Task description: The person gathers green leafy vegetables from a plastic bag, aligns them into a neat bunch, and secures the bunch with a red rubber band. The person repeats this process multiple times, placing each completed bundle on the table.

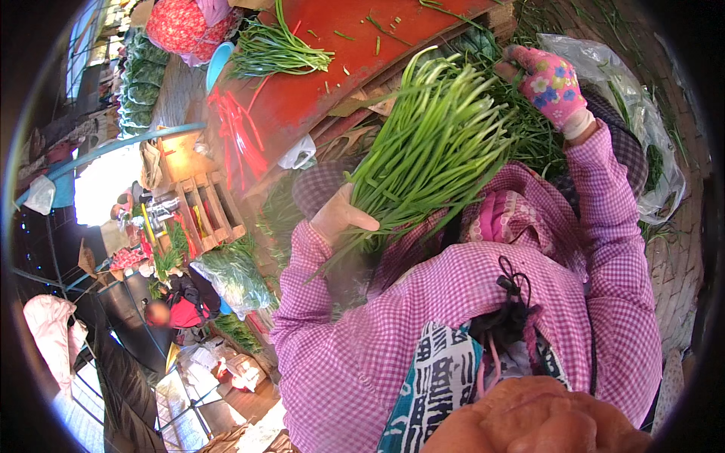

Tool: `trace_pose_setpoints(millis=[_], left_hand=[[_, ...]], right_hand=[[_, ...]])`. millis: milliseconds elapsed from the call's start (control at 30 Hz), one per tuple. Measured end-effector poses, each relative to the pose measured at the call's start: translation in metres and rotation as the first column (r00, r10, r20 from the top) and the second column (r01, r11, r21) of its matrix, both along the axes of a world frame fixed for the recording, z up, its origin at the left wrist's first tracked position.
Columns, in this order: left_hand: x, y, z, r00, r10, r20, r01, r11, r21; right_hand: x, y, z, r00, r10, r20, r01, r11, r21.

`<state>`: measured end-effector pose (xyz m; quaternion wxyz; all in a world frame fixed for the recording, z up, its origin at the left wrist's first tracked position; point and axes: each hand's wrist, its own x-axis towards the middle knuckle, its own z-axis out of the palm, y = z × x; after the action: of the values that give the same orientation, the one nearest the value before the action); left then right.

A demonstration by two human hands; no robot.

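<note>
A thick bunch of garlic chives [436, 141] lies fanned out in front of my chest, its pale stem ends pointing up and away. My left hand [342, 218], in a pale thin glove, grips the leafy lower end with the thumb across the top. On the far side, my right hand [546, 85] wears a pink flowered glove with bare fingertips. Its fingers are curled around a bit of green leaf [517, 78], beside a loose heap of greens [535, 133] over my lap. The lower part of the bunch is partly hidden by my left hand.
A red tabletop [340, 85] holds another chive bunch [277, 51] and cut scraps. Red plastic strips [238, 136] hang off its edge near a blue basin [220, 67]. A clear plastic bag [595, 56] lies at right. Another person [187, 308] works at lower left near bagged greens [235, 277].
</note>
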<state>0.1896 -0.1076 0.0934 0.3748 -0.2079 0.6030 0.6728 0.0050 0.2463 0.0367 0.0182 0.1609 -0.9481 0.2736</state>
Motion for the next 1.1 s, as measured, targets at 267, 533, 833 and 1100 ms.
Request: trace_pose_setpoints(millis=[267,533,833,1100], left_hand=[[-0.010,0.009,-0.008,0.971,-0.226,-0.079,0.220,0.973,-0.075],[-0.008,0.002,-0.011,0.950,-0.313,-0.013,0.309,0.943,-0.123],[-0.016,0.014,-0.002,0.952,-0.291,-0.090,0.287,0.956,-0.060],[-0.011,0.007,-0.009,0.949,-0.315,-0.014,0.315,0.947,0.066]], right_hand=[[-0.004,-0.041,-0.054,0.868,0.415,0.271,-0.436,0.900,0.017],[-0.010,-0.006,-0.053,0.959,0.247,-0.139,-0.151,0.860,0.488],[-0.021,0.001,-0.039,0.795,0.602,0.073,-0.493,0.712,-0.499],[-0.010,-0.004,-0.050,0.794,0.466,0.390,-0.372,0.880,-0.294]])
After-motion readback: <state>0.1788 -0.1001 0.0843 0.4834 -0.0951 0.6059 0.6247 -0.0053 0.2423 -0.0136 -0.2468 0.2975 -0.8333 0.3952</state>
